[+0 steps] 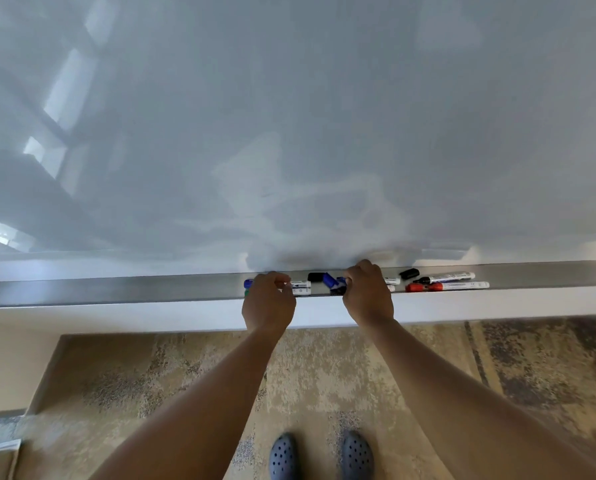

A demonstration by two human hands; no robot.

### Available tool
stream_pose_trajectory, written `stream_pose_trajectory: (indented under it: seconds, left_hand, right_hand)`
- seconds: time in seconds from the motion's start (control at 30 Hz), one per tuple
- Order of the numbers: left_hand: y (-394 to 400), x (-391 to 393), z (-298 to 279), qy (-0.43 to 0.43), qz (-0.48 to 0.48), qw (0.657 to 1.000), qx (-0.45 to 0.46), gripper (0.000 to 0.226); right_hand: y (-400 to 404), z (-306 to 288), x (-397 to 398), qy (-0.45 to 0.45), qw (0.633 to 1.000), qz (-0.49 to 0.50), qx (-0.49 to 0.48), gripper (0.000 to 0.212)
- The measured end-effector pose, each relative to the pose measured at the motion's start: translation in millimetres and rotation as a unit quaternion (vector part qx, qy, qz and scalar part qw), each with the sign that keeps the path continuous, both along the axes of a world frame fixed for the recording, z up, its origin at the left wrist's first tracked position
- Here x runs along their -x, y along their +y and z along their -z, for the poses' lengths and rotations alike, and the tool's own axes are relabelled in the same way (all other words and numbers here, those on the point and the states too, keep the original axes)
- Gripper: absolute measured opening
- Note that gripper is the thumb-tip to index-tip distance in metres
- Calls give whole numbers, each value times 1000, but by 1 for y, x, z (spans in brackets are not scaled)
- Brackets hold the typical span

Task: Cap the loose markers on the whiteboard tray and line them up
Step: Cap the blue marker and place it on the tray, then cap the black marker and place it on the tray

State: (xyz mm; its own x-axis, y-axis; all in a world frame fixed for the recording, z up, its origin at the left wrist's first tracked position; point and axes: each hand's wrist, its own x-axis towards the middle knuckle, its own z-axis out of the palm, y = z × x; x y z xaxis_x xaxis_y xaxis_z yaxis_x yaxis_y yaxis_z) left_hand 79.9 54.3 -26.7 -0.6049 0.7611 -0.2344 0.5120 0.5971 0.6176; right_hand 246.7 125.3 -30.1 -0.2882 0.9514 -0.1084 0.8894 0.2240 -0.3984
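Note:
A grey metal tray (116,289) runs along the foot of the whiteboard. My left hand (268,301) rests over two white markers (300,287); a blue end (248,283) and a green end show at its left. My right hand (367,292) covers other markers, its fingertips at a blue cap (340,281). Between the hands lie a loose black cap (315,277) and a blue cap (329,280). To the right lie a loose black cap (409,273), a black marker (445,277) and a red marker (447,286). Whether either hand grips anything is hidden.
The glossy whiteboard (289,133) fills the upper view. Below the tray is a white ledge (151,318), then mottled beige carpet (185,382). My two blue perforated clogs (321,455) stand on the carpet at the bottom middle.

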Motion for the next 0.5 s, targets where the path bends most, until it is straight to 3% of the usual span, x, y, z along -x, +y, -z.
stream_pose_trajectory:
  seconds: [0.3,0.5]
  left_hand:
    - [15,-38,5,180,171,969,-2,28]
    - [22,-44,7,213,207,955,12,32]
  right_hand:
    - [7,1,-29,-66,997,-45,17,40]
    - [10,0,-34,-85,993,-65,51,37]
